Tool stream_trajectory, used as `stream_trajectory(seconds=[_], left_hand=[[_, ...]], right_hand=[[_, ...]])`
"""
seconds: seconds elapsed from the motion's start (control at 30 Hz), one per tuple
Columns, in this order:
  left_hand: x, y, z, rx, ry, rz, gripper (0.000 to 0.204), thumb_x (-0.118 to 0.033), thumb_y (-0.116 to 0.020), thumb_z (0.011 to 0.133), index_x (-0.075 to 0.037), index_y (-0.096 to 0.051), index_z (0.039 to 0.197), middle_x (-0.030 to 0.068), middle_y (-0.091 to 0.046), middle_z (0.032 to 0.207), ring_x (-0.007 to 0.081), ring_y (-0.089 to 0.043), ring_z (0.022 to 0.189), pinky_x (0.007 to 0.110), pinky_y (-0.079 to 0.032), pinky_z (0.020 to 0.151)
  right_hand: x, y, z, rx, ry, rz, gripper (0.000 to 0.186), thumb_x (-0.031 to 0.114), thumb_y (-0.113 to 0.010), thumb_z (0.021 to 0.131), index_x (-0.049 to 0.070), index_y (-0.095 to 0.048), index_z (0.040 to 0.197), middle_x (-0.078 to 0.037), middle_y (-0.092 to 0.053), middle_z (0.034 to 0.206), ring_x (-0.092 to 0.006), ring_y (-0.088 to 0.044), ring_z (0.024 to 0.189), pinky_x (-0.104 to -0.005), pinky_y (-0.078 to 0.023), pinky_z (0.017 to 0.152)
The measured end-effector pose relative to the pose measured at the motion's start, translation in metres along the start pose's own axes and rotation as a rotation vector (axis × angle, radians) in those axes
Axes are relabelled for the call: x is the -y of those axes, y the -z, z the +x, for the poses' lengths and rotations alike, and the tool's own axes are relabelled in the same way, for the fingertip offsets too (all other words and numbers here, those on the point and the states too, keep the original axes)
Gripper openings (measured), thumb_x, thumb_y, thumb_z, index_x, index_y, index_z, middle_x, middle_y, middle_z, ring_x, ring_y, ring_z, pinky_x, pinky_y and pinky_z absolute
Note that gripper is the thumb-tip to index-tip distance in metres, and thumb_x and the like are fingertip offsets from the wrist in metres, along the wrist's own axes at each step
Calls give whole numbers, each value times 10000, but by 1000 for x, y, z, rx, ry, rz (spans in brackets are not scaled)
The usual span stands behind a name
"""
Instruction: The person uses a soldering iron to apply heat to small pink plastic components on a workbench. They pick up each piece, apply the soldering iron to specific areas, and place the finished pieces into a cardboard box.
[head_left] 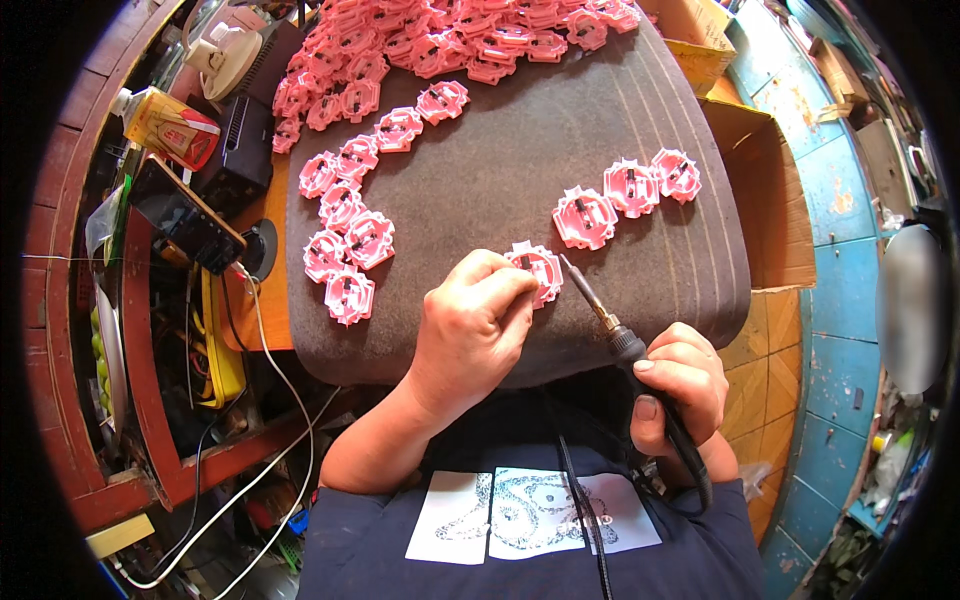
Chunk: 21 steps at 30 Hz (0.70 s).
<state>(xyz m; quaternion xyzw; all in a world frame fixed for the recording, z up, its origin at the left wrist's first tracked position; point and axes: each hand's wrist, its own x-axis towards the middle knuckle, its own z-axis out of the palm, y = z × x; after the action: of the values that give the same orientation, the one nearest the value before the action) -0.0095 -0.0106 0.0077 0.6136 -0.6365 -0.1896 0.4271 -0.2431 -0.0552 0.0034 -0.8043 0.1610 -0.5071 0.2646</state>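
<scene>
My right hand (684, 388) is closed around the black handle of a soldering iron (622, 343). Its metal tip points up and left, beside a pink plastic part (541, 266) on the dark mat. My left hand (474, 318) is closed in a pinch over the near left side of that same part. Whatever the pinching fingertips hold is hidden by the fingers. Three similar pink parts (584, 218) lie in a slanting row to the upper right of the iron's tip. More pink parts (369, 239), each with a small black piece inside, form a curved line at the left.
A large heap of pink parts (440, 45) covers the mat's far end. Left of the dark mat (480, 170) stand a phone (187, 215) on a holder, a yellow-red carton (170, 128) and a black box (237, 150). White cables hang there. Cardboard boxes (765, 205) stand at the right.
</scene>
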Motion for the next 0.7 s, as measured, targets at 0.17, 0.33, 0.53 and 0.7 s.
stream_trajectory(seconds=[0.17,0.33,0.53,0.7], left_hand=[[1,1,0,3,-18,8,173,85,-744,834,3,-769,985,121,-695,955,217,-706,784,308,-554,688],[0,1,1,0,-19,1,170,81,-746,836,5,-771,986,123,-695,957,218,-707,785,307,-555,687],[1,1,-1,9,0,-2,176,78,-748,837,2,-775,993,122,-697,959,211,-706,783,303,-555,681],[0,1,0,8,-5,8,174,73,-750,839,-3,-776,994,123,-698,958,219,-710,793,311,-561,691]], right_hand=[[-2,-5,-5,-53,-1,-11,274,149,-750,920,-13,-642,1113,-114,-631,803,-274,-600,617,-387,-507,581],[-6,-6,-5,-56,8,-12,315,124,-773,919,-21,-636,1162,-129,-635,845,-275,-605,649,-389,-507,579],[-6,-8,-4,-66,-5,-40,351,62,-786,898,-8,-637,1208,-146,-644,921,-273,-603,709,-386,-508,617],[-8,-11,-3,-97,12,-102,368,51,-774,914,-15,-627,1245,-148,-661,947,-263,-620,728,-383,-509,611]])
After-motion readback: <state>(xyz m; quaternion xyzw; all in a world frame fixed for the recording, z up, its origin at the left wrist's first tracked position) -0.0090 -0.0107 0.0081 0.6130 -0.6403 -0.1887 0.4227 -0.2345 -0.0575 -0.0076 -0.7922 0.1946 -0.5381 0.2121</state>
